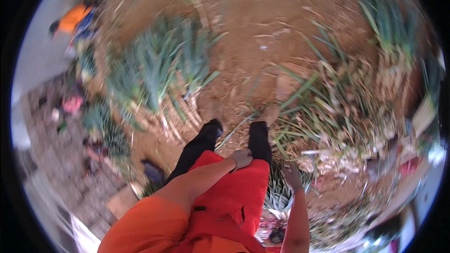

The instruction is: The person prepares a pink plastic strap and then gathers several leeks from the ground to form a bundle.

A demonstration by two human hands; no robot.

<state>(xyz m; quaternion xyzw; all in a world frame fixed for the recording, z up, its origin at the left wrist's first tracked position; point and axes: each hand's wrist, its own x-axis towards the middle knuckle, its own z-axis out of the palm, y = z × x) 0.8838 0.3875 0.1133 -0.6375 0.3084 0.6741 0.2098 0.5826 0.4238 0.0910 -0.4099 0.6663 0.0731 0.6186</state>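
My left hand (pixel 241 158) is at the far edge of the red apron (pixel 229 192) across my lap, its fingers closed on the cloth. My right hand (pixel 292 178) hangs to the right of the apron, fingers stretched out and apart, with nothing visible in it. Just beside it stands a bunch of leeks (pixel 280 196), partly hidden by the apron. Ahead and left, several leek bundles (pixel 159 75) lie with green tops pointing away and pale stems toward me. Motion blurs the picture.
Trimmed leaves and stalks (pixel 337 107) are heaped on the right. More leeks (pixel 389 23) lie at the far right. Brown soil (pixel 253 33) stretches ahead. At left are a paved strip (pixel 61 145), a row of leeks (pixel 110 133) and a person in orange (pixel 75 18).
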